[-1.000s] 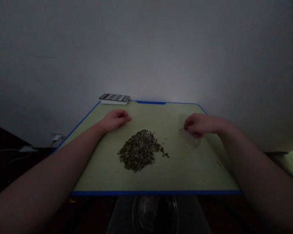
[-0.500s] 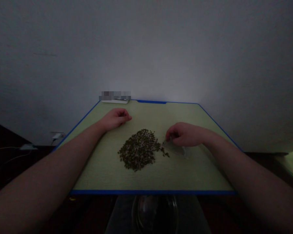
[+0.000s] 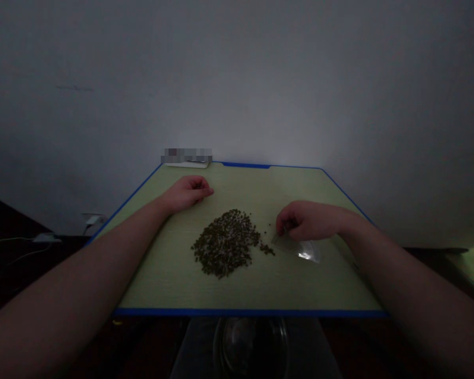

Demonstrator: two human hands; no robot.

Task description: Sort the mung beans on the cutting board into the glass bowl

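A pile of small dark green-brown beans or seeds (image 3: 225, 245) is spread on the pale table (image 3: 161, 279), with a few strays at its right side. My right hand (image 3: 306, 220) is just right of these strays, its fingers pinched on a clear plastic protractor (image 3: 308, 251). This thin, see-through piece lies low over the tabletop, its near edge catching the light and its upper part hidden under my fingers. Beyond the pile to the left, my left hand (image 3: 187, 193) rests on the table with its fingers curled, and nothing shows in them.
Blue edging (image 3: 248, 312) runs around the table. At the back left corner lies a white flat object (image 3: 187, 164), partly blurred out. Below the front edge a round shiny bowl (image 3: 250, 347) sits between my legs. A wall stands behind; cables and a plug (image 3: 95, 219) are at the left.
My right hand has drawn the protractor a little right and toward me, away from the pile, and its tilt has changed so it now glints. My left hand has stayed still.
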